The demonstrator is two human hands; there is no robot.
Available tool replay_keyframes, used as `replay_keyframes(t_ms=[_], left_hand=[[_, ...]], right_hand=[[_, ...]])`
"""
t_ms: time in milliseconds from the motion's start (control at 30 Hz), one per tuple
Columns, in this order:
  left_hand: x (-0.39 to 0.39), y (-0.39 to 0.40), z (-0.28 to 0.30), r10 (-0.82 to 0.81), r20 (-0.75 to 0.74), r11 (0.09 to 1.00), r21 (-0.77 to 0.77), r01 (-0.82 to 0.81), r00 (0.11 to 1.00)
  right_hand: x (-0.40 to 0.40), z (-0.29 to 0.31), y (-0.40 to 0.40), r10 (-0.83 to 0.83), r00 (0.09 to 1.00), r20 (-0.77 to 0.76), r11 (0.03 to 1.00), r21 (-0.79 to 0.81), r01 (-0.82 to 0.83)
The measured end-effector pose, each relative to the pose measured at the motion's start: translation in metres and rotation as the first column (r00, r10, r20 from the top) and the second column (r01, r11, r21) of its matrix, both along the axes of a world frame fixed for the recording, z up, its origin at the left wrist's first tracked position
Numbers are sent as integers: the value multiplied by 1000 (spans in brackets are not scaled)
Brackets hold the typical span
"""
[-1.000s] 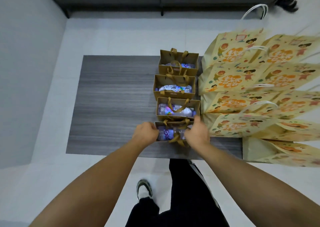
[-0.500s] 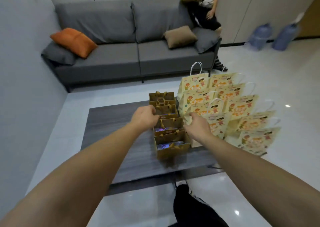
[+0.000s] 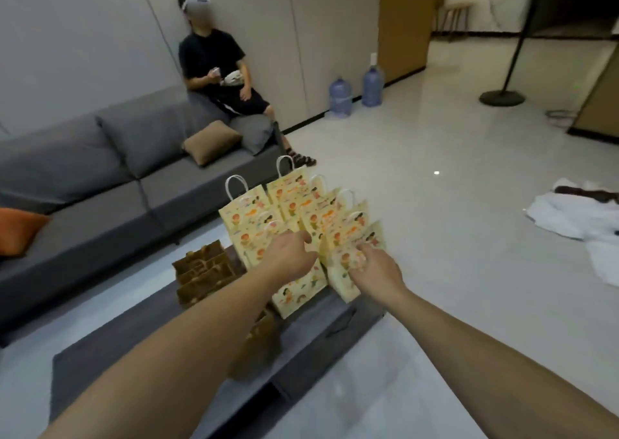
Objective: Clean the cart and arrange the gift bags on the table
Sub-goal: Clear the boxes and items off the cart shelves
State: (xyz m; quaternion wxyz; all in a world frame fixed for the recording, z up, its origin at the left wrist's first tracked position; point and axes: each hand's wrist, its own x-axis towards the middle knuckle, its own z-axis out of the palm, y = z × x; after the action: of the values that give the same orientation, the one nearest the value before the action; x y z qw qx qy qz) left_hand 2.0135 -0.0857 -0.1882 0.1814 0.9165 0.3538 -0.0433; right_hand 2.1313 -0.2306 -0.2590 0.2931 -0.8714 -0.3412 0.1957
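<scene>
both hands on yellow gift bags, contents hidden

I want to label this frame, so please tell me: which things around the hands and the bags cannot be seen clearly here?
All in the head view:
- Nearest brown bag: blurred, and the left forearm covers part of it.
- Brown bags: contents too dark and small to tell.
- Left hand: fingertips hidden among the yellow bags, so its grip is unclear.
- Right hand: what it pinches is blurred.
- Cart: not in view.
- Table: near corner hidden by the arms.
</scene>
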Motion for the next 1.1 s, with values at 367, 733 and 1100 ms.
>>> replay_keyframes(t_ms=[367, 733, 1100], left_hand=[[284, -311, -50, -679, -117, 734, -136, 666, 725], [337, -587, -93, -985, -118, 149, -237, 960, 124], [248, -773, -144, -906, -50, -368, -397, 841, -421]], right_hand=[[183, -35, -337, -652, 753, -93, 758, -95, 645], [98, -65, -577, -980, 112, -163, 140, -171, 975], [-44, -94, -660, -882, -459, -102, -411, -308, 858]])
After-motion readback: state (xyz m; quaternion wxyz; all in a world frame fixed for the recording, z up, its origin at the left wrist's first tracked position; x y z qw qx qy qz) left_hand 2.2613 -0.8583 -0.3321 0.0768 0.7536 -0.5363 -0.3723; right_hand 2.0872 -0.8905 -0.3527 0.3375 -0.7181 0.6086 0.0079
